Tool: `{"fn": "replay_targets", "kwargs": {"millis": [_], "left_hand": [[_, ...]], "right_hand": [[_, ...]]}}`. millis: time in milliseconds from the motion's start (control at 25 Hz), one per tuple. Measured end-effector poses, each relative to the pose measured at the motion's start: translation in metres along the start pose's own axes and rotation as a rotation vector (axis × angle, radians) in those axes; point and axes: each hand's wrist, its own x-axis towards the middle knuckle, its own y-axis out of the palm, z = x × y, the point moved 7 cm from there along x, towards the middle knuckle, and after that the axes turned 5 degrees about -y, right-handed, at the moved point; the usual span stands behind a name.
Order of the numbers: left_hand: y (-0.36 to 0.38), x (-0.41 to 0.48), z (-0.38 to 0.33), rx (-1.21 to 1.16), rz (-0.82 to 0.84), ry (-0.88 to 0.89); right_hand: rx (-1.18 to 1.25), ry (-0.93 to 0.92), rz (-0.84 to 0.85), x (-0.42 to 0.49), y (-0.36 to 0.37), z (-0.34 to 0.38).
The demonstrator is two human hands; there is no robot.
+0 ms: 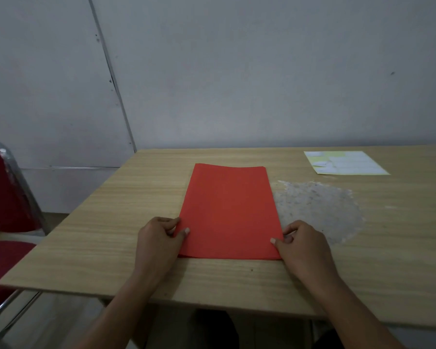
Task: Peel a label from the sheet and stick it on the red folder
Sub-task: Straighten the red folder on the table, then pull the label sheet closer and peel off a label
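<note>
The table stands against the wall, a worn patch near its middle. A red chair sits off its left edge. The folder lies flat near the front edge. The sheet rests at the back edge, well apart. The left hand pinches the folder's near left corner, the right hand its near right corner.

Folder is lying flat on table, centred, near the front edge. Label sheet is lying far right, well apart, by the wall. Chair is standing left of the table.
</note>
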Motion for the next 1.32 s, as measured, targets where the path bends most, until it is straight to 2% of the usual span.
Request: {"fn": "replay_targets", "kwargs": {"millis": [120, 240, 360, 440, 640, 760, 840, 920, 1040, 1200, 1320], "left_hand": [[-0.002, -0.004, -0.006, 0.062, -0.017, 0.037], [0.004, -0.015, -0.026, 0.226, -0.033, 0.191], [0.032, -0.028, -0.047, 0.299, 0.158, 0.351], [0.048, -0.036, -0.052, 0.386, 0.242, 0.429], [0.050, -0.036, -0.050, 0.451, 0.253, 0.440], [0.053, -0.034, -0.055, 0.474, 0.333, 0.414], [0.049, -0.027, -0.061, 0.509, 0.331, 0.372], [0.047, -0.015, -0.076, 0.531, 0.255, 0.329], [0.065, 0.005, -0.115, 0.447, 0.177, 0.367], [0.160, 0.014, -0.180, 0.299, 0.405, 0.579], [0.229, 0.018, -0.221, 0.280, 0.518, 0.663]], "right_hand": [[-0.112, -0.079, -0.013, -0.001, 0.001, 0.009], [-0.205, -0.211, 0.037, -0.001, 0.011, 0.022], [-0.280, -0.264, 0.231, -0.003, 0.032, 0.022], [-0.331, -0.285, 0.304, -0.005, 0.044, 0.016], [-0.355, -0.331, 0.271, -0.009, 0.050, 0.015], [-0.288, -0.342, 0.267, -0.006, 0.049, 0.012], [-0.168, -0.332, 0.247, 0.005, 0.039, 0.008], [-0.052, -0.295, 0.183, 0.025, 0.021, -0.003], [-0.089, -0.247, 0.099, 0.058, -0.005, -0.029], [-0.304, -0.142, 0.130, 0.111, -0.026, -0.083], [-0.388, -0.057, 0.135, 0.145, -0.041, -0.123]]}}
